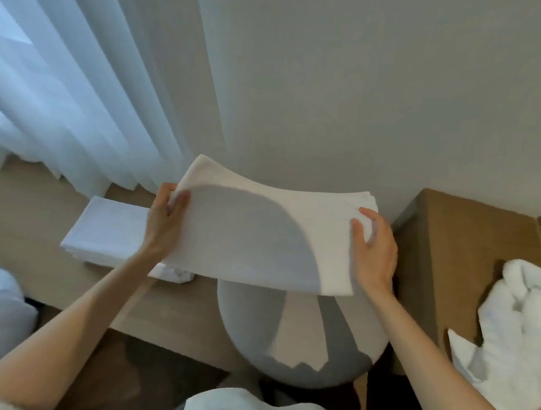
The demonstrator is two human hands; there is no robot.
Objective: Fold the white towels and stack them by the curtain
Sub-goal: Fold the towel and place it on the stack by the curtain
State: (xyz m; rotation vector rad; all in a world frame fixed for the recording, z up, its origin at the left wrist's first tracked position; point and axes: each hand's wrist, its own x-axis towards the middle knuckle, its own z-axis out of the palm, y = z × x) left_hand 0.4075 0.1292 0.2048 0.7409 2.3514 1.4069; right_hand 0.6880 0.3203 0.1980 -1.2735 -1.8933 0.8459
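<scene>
You hold one folded towel [260, 236] flat in the air between both hands, above a round grey stool [284, 335]. Your left hand [164, 216] pinches its left edge, thumb on top and fingers underneath; your right hand [372, 245] grips the right edge the same way, fingers curled round the layers.

The fold on this one looks finished, so what remains for it is the placing. The stack [108, 231] already lies on the low counter [19, 211] just beside the curtain [61, 91], to the left of the towel you carry and partly hidden behind your left wrist. How many towels it holds I cannot tell.

At least one is left to do: a crumpled towel [517, 337] lies unfolded on the wooden cabinet [453, 245] at your right, well apart from the stack. I judge you about midway.
</scene>
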